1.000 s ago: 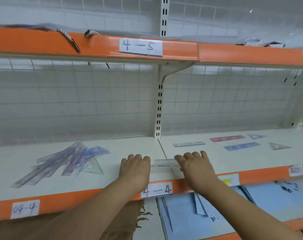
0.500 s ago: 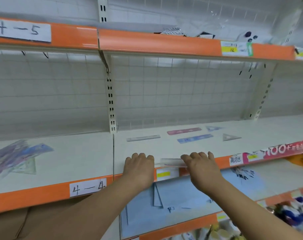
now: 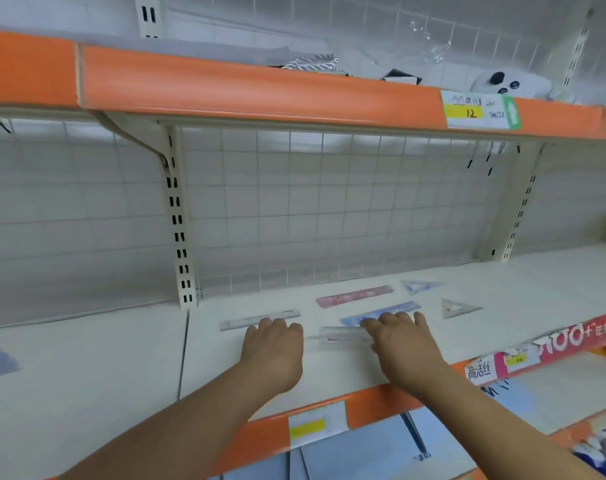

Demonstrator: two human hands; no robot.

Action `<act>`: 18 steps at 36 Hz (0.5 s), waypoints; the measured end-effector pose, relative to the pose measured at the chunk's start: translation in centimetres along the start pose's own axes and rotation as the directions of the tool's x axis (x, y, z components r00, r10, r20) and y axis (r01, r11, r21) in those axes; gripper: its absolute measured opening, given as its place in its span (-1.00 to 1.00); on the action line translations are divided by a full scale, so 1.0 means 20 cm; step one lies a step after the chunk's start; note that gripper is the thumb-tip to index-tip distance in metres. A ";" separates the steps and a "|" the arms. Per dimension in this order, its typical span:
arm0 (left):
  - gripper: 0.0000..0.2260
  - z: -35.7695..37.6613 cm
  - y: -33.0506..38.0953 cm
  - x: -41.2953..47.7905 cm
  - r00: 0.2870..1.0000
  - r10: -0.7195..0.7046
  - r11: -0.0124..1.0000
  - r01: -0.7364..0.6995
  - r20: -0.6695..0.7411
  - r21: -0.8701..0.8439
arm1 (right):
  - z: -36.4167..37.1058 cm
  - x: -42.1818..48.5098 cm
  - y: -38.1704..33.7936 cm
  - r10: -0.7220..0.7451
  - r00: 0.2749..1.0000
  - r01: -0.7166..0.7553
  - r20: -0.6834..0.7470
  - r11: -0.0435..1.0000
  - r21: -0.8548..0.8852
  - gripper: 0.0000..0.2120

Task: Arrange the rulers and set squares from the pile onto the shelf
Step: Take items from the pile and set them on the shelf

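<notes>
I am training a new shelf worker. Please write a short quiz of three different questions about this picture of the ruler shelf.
1. True or false: the pink ruler lies behind the blue ruler.
2. How many set squares lie on this shelf section?
3. The clear ruler between the hands is held by: A) left hand only, B) right hand only, C) both hands.

Key: 1. True. 2. Two: a bluish set square and a clear set square. 3. C, one hand at each end.
</notes>
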State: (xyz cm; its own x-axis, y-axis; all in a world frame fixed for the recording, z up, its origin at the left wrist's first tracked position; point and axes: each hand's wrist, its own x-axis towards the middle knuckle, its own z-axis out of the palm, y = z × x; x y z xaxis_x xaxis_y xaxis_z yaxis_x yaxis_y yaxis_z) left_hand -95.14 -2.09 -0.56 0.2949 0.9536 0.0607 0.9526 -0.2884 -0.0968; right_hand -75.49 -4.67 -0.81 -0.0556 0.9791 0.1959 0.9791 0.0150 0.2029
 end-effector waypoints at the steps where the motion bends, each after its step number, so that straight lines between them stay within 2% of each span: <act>1: -0.72 0.00 -0.02 0.02 1.000 -0.005 1.000 0.005 -0.005 0.001 | 0.01 0.03 -0.01 -0.012 1.000 0.012 -0.004 1.000 0.011 -0.52; 11: -0.71 0.06 -0.29 0.09 0.986 -0.169 0.985 0.169 0.010 -0.037 | 0.05 0.36 -0.23 -0.215 0.977 0.215 -0.003 0.974 0.070 -0.61; 15: -0.73 0.08 -0.37 0.05 0.966 -0.257 0.965 0.258 0.020 -0.040 | 0.03 0.49 -0.36 -0.329 0.944 0.321 0.017 0.930 0.180 -0.61; 18: -0.74 0.09 -0.44 0.01 0.941 -0.335 0.941 0.337 0.036 -0.040 | 0.03 0.57 -0.44 -0.420 0.907 0.399 0.020 0.875 0.274 -0.73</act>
State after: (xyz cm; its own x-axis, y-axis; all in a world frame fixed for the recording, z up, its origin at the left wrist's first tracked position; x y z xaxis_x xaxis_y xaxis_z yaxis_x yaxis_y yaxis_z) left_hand -103.61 0.82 -1.40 -0.0444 0.9976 0.0538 0.9985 0.0461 -0.0311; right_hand -84.61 6.44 -0.93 -0.4573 0.8863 0.0733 0.8884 0.4590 -0.0071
